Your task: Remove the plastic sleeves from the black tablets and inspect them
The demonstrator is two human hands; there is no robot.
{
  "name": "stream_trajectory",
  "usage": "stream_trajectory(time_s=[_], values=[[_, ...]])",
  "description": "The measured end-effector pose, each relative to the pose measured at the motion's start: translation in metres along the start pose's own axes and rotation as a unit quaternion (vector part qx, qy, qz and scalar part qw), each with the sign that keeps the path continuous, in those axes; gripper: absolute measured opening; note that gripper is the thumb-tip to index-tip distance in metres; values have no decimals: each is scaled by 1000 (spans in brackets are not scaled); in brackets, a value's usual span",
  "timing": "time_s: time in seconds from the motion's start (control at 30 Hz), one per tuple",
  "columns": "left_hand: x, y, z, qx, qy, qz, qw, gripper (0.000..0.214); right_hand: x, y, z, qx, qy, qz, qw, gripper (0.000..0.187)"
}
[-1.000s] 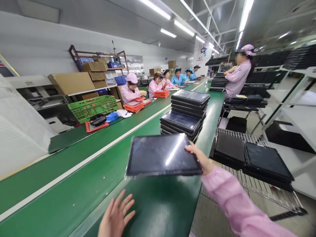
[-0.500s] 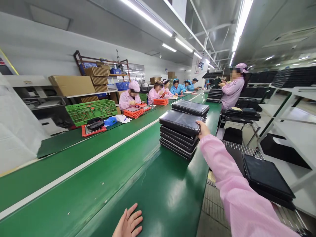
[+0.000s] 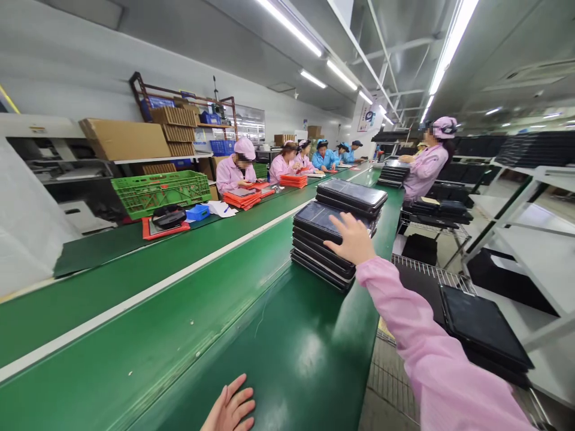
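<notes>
Right hand [image 3: 353,239] open, fingers spread, directly over a stack of black tablets [image 3: 312,224] on the green conveyor belt [image 3: 278,353]. Left hand [image 3: 230,407] open, on the belt. Risk: a knock from the right hand could slide the unevenly stacked tablets off the belt edge.

one left hand [image 3: 229,406] and one right hand [image 3: 353,239] show at the near end. two stacks of black tablets [image 3: 323,245] sit on the green conveyor belt [image 3: 287,365], one near and one far. left of the belt, six co-workers [image 3: 283,167] sit, three in pink, three in blue. one more co-worker [image 3: 424,172] stands far right. one green plastic crate [image 3: 160,193] sits left.
</notes>
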State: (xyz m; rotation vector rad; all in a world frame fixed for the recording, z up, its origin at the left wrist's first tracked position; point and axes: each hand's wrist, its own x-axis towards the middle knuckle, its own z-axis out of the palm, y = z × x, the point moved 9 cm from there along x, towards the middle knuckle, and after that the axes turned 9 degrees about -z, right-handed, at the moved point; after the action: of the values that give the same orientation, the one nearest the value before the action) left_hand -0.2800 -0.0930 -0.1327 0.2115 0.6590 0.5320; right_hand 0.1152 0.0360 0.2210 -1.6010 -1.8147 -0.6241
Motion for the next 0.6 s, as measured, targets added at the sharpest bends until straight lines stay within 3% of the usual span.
stream_trajectory(time_s=[0.13, 0.23, 0.4, 0.6], values=[[1, -2, -4, -13, 12, 3, 1000, 68, 19, -17, 40, -74, -101, -33, 992, 54], [1, -2, -3, -17, 7, 9, 1000, 69, 40, -11, 43, -113, -140, -38, 983, 43], [1, -6, 0, -18, 3, 2, 1000, 70, 65, -2, 26, -147, -126, -32, 981, 38], [-2, -5, 2, -14, 13, 5, 1000, 69, 37, -19, 49, -79, -115, -71, 988, 31]])
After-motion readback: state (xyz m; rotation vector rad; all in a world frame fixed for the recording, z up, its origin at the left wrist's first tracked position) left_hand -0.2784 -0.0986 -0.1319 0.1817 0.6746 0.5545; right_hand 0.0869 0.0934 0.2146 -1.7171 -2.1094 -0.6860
